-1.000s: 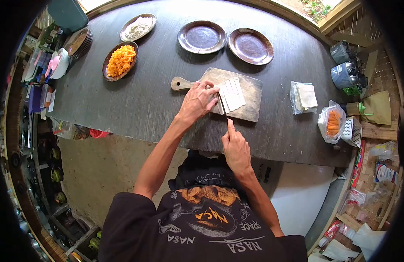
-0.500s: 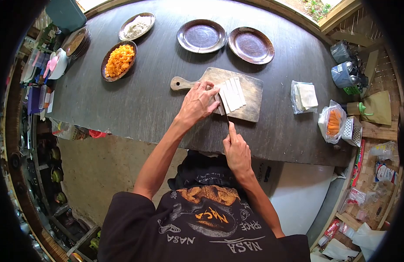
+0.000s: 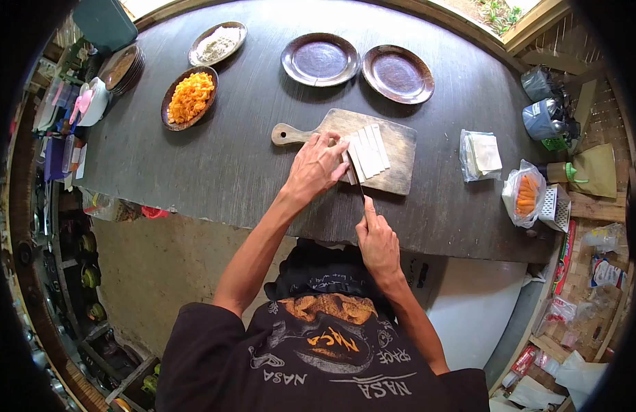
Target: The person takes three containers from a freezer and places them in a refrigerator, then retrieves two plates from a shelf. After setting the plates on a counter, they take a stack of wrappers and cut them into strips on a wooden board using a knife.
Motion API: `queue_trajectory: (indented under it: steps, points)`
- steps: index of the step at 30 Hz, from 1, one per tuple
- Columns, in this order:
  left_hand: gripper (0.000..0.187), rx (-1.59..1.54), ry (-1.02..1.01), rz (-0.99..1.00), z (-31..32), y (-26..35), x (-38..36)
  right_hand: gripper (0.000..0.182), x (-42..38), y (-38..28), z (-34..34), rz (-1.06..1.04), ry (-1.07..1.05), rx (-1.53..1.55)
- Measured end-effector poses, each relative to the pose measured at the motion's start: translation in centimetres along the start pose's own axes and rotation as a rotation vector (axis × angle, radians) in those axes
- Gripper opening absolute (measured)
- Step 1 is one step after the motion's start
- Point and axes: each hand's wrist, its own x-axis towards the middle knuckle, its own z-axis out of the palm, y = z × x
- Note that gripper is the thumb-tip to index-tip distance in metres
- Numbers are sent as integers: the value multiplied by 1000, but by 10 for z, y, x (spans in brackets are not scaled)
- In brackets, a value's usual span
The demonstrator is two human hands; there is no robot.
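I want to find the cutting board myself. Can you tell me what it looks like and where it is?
Look at the big dark table. Near its middle, just below two empty brown plates, lies the wooden cutting board. It alone has a handle with a hole, and white strips lie on it under the left hand.

Left hand (image 3: 316,167) spread flat, fingers forward; right hand (image 3: 377,240) fisted, forefinger extended.

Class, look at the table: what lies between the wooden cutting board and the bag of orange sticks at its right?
In the head view, a clear bag of white sheets lies between the cutting board and the bag of orange sticks.
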Motion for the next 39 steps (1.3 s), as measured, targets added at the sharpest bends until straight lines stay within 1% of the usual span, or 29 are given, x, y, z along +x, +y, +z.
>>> queue_trajectory:
  steps: [7,9,11,14,22,25,33,35,39]
  points:
    - [52,5,-2,30,-2,-1,0,56,0,1,5,7,9,-21]
    - [54,-78,6,8,-4,-1,-1,56,0,-1,5,13,9,-20]
    - [54,-72,-3,4,-3,0,-2,55,1,-5,4,44,-20,-69]
    - [56,-59,-16,-1,-5,2,-1,56,1,-5,4,33,-12,-88]
    - [58,-28,-7,14,-1,0,-2,57,-5,1,-1,34,-38,-61]
    - [58,-6,32,32,2,-1,-2,56,-9,-2,-1,35,-36,-61]
    - [58,-19,12,2,3,1,-4,56,-20,-3,-11,38,-39,-44]
    - [58,-14,10,7,1,1,-3,54,-21,-6,-16,84,-106,-31]
    - [57,-4,34,22,6,0,-5,55,-25,-2,-19,71,-101,-22]
